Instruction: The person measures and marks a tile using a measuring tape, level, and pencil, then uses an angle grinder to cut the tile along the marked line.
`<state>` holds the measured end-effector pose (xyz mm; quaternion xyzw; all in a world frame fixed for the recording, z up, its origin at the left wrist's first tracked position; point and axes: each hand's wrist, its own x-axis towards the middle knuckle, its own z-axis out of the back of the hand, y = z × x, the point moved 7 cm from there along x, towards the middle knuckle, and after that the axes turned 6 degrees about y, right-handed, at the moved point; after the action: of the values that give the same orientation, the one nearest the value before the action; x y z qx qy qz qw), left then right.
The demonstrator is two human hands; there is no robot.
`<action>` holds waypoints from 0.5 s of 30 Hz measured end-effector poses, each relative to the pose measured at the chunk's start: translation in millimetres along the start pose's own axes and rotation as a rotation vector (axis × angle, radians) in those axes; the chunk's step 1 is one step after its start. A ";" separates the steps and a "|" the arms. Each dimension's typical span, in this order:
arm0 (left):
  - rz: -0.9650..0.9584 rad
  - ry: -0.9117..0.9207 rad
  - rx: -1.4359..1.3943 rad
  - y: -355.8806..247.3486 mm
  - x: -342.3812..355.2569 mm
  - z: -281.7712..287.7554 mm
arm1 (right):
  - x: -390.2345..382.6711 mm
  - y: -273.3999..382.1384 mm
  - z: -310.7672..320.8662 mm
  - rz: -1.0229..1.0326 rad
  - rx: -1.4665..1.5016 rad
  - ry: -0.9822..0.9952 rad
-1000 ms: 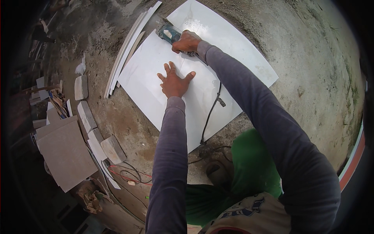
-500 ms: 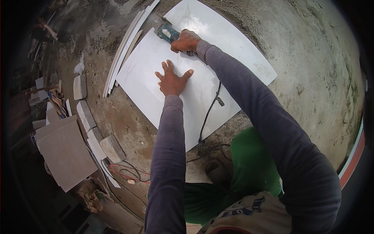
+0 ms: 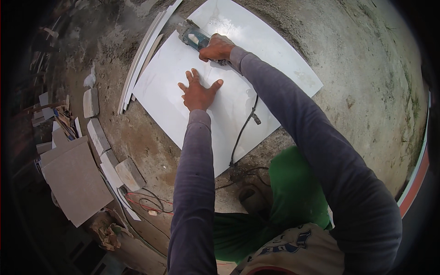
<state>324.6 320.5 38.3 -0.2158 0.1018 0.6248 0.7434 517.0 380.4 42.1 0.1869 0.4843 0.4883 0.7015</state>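
A large glossy white tile (image 3: pixel 256 41) lies flat on the ground in front of me. My right hand (image 3: pixel 217 47) is wrapped round the body of a teal angle grinder (image 3: pixel 196 39). The grinder's metal head sits at the tile's far left edge, with pale dust beside it; its disc is hard to make out. My left hand (image 3: pixel 200 95) presses flat on the tile with fingers spread, nearer to me than the grinder. A black cord (image 3: pixel 244 130) trails from under my right forearm across the tile toward my feet.
Narrow white strips (image 3: pixel 145 55) lie along the tile's left side. Farther left are several pale blocks (image 3: pixel 91 102) in a row and a brown-grey board (image 3: pixel 77 178). Thin cables (image 3: pixel 153 200) tangle on the ground near the blocks. My sandalled foot (image 3: pixel 253 200) is close to the tile's near corner.
The whole scene has shifted slightly left in view. My left hand stays flat, and my right hand with the grinder keeps nearly the same place on the tile.
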 end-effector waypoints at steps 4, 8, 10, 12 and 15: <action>0.008 -0.011 -0.002 1.3 0.7 -1.2 | -4.0 6.7 3.0 0.004 -0.018 -0.015; 0.014 -0.008 -0.023 -0.9 -1.3 -0.2 | -9.2 3.7 3.2 0.003 -0.010 -0.012; 0.024 0.003 -0.049 0.3 -3.1 1.4 | -12.6 2.4 2.2 -0.001 -0.016 -0.004; 0.020 0.006 -0.033 1.7 -1.1 0.8 | -14.0 2.8 2.8 -0.004 -0.023 0.002; 0.011 -0.002 -0.008 2.5 2.7 -2.0 | -13.8 5.4 3.5 -0.002 -0.016 0.002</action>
<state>323.0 322.3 34.9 -0.2176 0.0998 0.6294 0.7392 516.5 371.6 54.5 0.1803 0.4812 0.4918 0.7029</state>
